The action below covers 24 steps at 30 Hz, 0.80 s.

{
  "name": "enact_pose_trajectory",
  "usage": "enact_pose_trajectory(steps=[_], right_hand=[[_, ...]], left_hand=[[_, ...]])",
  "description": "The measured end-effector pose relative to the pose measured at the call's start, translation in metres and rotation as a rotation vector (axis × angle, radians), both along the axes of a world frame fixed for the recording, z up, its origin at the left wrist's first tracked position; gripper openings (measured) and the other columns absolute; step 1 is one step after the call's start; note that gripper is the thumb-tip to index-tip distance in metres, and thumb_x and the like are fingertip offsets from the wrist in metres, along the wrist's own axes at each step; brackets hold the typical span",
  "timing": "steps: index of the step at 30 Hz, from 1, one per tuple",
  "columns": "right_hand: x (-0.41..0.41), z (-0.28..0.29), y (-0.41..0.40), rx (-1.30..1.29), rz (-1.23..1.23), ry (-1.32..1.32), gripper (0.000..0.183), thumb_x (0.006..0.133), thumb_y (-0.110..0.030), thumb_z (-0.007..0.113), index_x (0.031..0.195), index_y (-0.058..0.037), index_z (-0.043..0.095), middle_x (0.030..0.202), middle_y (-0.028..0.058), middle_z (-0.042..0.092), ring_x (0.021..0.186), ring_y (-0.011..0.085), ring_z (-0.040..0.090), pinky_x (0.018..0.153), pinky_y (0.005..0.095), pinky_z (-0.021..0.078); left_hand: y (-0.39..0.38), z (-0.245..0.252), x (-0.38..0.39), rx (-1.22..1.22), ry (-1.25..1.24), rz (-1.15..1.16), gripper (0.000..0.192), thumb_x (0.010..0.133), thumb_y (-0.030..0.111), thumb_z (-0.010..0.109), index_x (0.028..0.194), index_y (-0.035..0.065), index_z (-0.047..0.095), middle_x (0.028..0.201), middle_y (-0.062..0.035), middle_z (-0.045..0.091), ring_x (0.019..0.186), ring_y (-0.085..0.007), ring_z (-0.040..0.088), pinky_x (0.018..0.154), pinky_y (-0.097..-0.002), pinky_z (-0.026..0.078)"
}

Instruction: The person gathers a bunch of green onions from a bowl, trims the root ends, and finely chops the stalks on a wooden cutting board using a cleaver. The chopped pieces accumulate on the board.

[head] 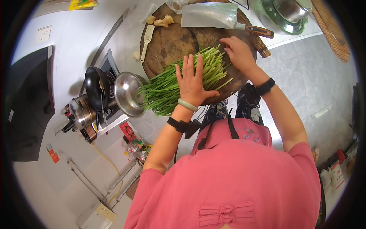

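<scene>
A bundle of green garlic chives or similar long-stemmed greens (160,94) lies across a round wooden chopping block (168,43), its pale cut ends (214,61) pointing right. My left hand (191,83), with a jade-like bangle on the wrist, rests flat on the stems with its fingers spread. Just beyond the stem ends, my right hand (238,54) hovers with fingers partly curled and nothing visible in it. A broad cleaver (210,15) lies along the far side of the block, its wooden handle to the right. The leafy ends reach a steel bowl (128,94).
Ginger pieces (164,21) and a flat white utensil (147,43) lie at the block's left edge, with garlic (136,55) beside it. A black wok (95,86) and a lidded pot (81,111) stand left. Stacked bowls (281,17) sit at the far right.
</scene>
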State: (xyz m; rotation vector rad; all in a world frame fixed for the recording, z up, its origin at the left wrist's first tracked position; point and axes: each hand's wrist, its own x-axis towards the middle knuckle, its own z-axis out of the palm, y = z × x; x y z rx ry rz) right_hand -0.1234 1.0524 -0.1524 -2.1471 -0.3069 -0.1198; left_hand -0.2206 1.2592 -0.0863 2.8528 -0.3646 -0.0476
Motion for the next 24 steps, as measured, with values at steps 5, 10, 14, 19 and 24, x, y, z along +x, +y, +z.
enact_pose_trajectory(steps=[5, 10, 14, 19, 24], right_hand=[[0.027, -0.011, -0.012, 0.086, 0.238, 0.155, 0.014, 0.090, -0.007, 0.068, 0.103, -0.0008, 0.069, 0.085, 0.0083, 0.068, 0.073, 0.0212, 0.065, 0.068, 0.0335, 0.0521], [0.038, 0.025, -0.016, 0.213, 0.349, 0.616, 0.013, 0.090, -0.007, 0.069, 0.100, 0.0017, 0.069, 0.075, 0.0022, 0.064, 0.064, 0.0085, 0.058, 0.059, 0.0272, 0.0483], [0.041, 0.008, -0.005, 0.022, 0.459, 0.433, 0.013, 0.084, -0.010, 0.070, 0.093, -0.0004, 0.072, 0.074, 0.0123, 0.070, 0.071, 0.0275, 0.067, 0.069, 0.0388, 0.0527], [0.046, 0.020, -0.004, 0.110, 0.404, 0.334, 0.013, 0.085, -0.011, 0.070, 0.092, -0.0002, 0.072, 0.077, 0.0121, 0.071, 0.073, 0.0232, 0.068, 0.070, 0.0373, 0.0530], [0.048, 0.030, -0.007, 0.294, 0.393, 0.734, 0.013, 0.087, -0.010, 0.069, 0.093, 0.0010, 0.069, 0.075, 0.0070, 0.068, 0.071, 0.0169, 0.063, 0.069, 0.0332, 0.0522]], left_hand=[[-0.003, -0.007, -0.008, -0.031, -0.025, -0.001, 0.145, 0.042, 0.055, 0.094, 0.161, 0.0108, 0.026, 0.159, -0.0228, 0.031, 0.151, -0.0402, 0.027, 0.121, -0.0637, 0.015], [-0.001, -0.018, -0.017, -0.037, -0.131, -0.016, 0.138, 0.047, 0.053, 0.094, 0.160, 0.0083, 0.028, 0.156, -0.0190, 0.036, 0.146, -0.0381, 0.033, 0.120, -0.0623, 0.018], [-0.003, -0.025, -0.015, -0.082, -0.195, -0.048, 0.131, 0.050, 0.050, 0.093, 0.158, 0.0089, 0.031, 0.152, -0.0178, 0.039, 0.143, -0.0371, 0.037, 0.119, -0.0619, 0.022], [0.000, -0.023, -0.012, -0.055, -0.198, -0.046, 0.126, 0.053, 0.049, 0.092, 0.158, 0.0096, 0.033, 0.149, -0.0172, 0.041, 0.141, -0.0368, 0.039, 0.118, -0.0610, 0.023], [-0.003, -0.016, -0.012, -0.229, -0.215, -0.008, 0.113, 0.062, 0.047, 0.090, 0.155, 0.0095, 0.039, 0.145, -0.0168, 0.045, 0.137, -0.0369, 0.043, 0.116, -0.0588, 0.029]])
